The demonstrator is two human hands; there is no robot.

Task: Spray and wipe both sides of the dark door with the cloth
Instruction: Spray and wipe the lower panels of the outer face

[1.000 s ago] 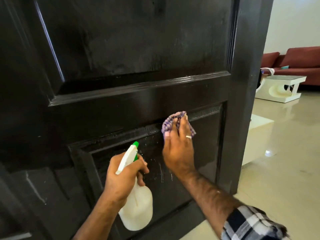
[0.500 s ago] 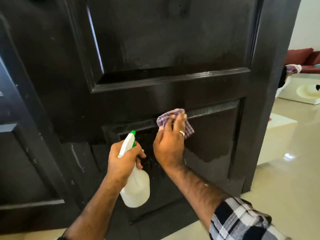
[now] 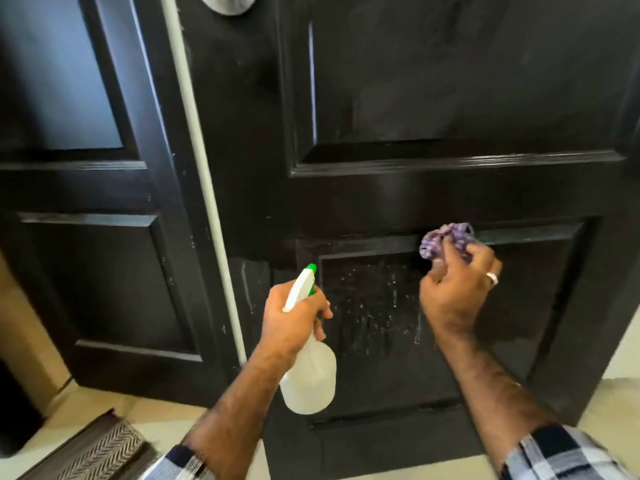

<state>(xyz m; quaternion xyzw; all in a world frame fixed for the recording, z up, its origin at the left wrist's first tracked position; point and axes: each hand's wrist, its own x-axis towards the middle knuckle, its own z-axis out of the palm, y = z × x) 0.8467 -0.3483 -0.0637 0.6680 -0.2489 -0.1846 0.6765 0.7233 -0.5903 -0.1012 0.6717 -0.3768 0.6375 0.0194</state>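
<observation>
Left hand [image 3: 294, 323] gripping spray bottle [image 3: 310, 372] upright, nozzle toward door [image 3: 450, 98], right hand [image 3: 457, 292] clutching cloth [image 3: 446, 239]

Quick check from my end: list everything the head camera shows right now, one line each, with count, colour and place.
dark door: one, black, panelled, fills the centre and right; spray droplets on its lower panel
second door leaf: one, black, panelled, at left
pale strip: one, light grey, runs down between the two leaves
door fitting: one, grey, top edge, cut off by the frame
spray bottle: one, white with green nozzle, lower centre, nozzle towards the door
cloth: one, purple checked, bunched against the lower panel's top moulding
mat: one, brown herringbone, bottom left
floor: pale tile, bottom corners
sleeves: two, black and white checked
left hand: grips the spray bottle
right hand: holds the cloth, ring on one finger
</observation>
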